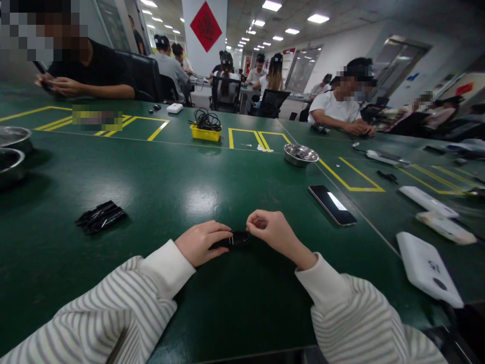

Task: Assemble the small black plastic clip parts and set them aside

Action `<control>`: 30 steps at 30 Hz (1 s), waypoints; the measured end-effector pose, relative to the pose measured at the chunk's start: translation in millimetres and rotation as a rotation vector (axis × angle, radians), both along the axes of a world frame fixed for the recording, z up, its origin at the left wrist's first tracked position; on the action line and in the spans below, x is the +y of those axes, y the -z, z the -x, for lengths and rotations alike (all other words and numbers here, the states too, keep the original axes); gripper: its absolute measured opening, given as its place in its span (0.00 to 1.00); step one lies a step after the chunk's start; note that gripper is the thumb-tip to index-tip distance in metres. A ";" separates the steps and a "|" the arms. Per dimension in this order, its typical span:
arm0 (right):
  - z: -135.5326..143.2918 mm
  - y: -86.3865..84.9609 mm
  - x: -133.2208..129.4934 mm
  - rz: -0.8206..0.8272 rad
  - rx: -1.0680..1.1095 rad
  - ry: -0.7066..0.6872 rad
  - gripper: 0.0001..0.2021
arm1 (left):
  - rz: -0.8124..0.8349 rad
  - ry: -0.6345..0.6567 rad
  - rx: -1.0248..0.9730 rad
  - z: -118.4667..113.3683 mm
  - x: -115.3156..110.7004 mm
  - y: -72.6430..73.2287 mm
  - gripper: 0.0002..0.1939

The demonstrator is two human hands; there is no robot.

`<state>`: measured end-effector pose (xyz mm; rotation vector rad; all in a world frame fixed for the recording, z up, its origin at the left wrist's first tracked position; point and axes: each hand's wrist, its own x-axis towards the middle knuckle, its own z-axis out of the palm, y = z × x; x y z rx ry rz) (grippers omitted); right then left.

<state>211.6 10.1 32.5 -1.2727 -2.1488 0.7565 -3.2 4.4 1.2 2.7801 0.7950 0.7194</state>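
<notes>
A small black piece [239,238] with two thin pale lines across it lies low over the green table [162,172]. My left hand [204,241] grips its left end, thumb and fingers closed around it. Just past its right end is my right hand [270,230], thumb and forefinger pressed in a pinch. Whatever may be between those fingertips is too small to make out. Off to the left lies a bundle of flat, shiny black pieces [100,217].
On the right are a phone [332,205], a steel bowl [300,154] with dark bits, and white power banks [428,268]. A yellow bin [205,132] of black cables stands farther back. Steel bowls [11,167] sit at the left edge. People sit across the table.
</notes>
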 end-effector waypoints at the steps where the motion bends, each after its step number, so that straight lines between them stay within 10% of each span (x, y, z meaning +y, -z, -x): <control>1: 1.8 -0.1 -2.0 -0.007 0.022 -0.021 0.05 | -0.001 -0.001 0.002 0.0 0.0 -0.1 0.13; 30: 16.2 2.4 -22.0 -0.198 -0.202 -0.105 0.08 | -0.097 -0.074 0.077 1.1 -0.3 0.0 0.13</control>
